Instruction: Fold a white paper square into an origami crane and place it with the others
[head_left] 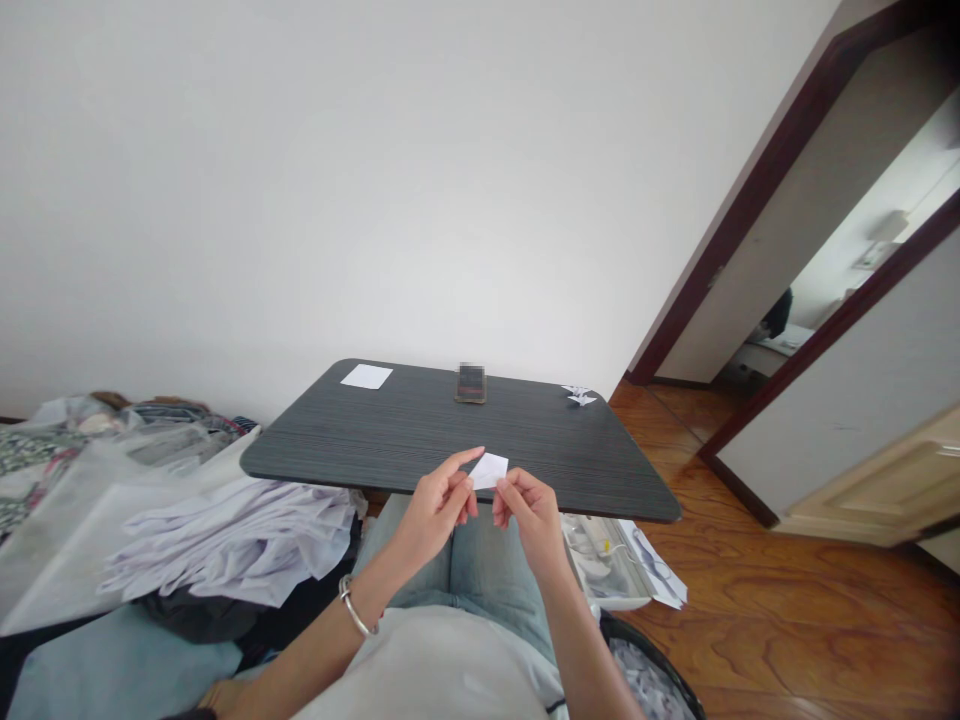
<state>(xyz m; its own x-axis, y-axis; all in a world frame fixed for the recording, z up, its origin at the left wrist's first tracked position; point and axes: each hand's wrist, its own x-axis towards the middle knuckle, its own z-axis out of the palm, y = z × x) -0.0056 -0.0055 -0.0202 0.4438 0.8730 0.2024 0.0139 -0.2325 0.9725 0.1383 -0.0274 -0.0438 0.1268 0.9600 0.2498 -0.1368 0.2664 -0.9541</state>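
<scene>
One round silver metal bangle (355,613) sits on my left wrist, close to me, and on my other side a round black bin (634,633) holds crumpled white paper scraps (649,682). Past my light blue denim trousers (427,570), a shallow white plastic tray (626,603) of small items lies low to the right, and a heap of rumpled white cloth (240,540) to the left. In front of me, over the near edge of the dark wood-grained table (420,435), I hold a small white kite-shaped piece of paper (490,469). My left hand (441,500) pinches its left edge, forefinger stretched along the upper side; my right hand (529,503) nips the lower right corner between thumb and curled forefinger. I judge it nearly weightless, thin and springy, quick to take a crease and easy to crumple or tear, so light fingertip holds at edges and corners suit it best. Whether it touches the tabletop I can't tell. Farther back lie a flat white rectangular paper sheet (367,376) at left, a dark upright phone-like object (471,385) near the middle, and pointed white folded-paper shapes (581,399) at right, before the plain white wall (420,180).
</scene>
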